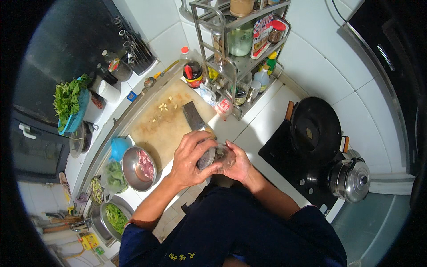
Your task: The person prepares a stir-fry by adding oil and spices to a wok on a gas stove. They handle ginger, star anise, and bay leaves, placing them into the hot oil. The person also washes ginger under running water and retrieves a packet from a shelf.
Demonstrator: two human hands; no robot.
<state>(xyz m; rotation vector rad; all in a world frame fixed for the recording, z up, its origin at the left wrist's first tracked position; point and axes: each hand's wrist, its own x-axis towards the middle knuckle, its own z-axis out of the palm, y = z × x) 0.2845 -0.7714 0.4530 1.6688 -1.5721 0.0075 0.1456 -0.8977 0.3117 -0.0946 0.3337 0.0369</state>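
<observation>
Both hands meet in front of my body around a clear jar point(226, 156) with dark contents. My right hand point(241, 163) grips the jar's body. Over its lid point(206, 158), the fingers of my left hand point(193, 158) are curled; whether the lid is loose I cannot tell. Just beyond my left hand a cleaver point(193, 115) lies flat on the cutting board point(143, 126), its wooden handle partly covered by my fingers. Peeled garlic cloves point(163, 106) are scattered on the board. To the left, a steel bowl point(131, 167) holds raw sliced meat point(145, 165).
A black wok point(313, 123) and a lidded steel pot point(350, 180) stand on the cooktop point(277, 150) at right. A metal spice rack point(233, 66) is ahead, with a sauce bottle point(192, 71) beside it. Greens fill a basin point(100, 217) by the sink at lower left.
</observation>
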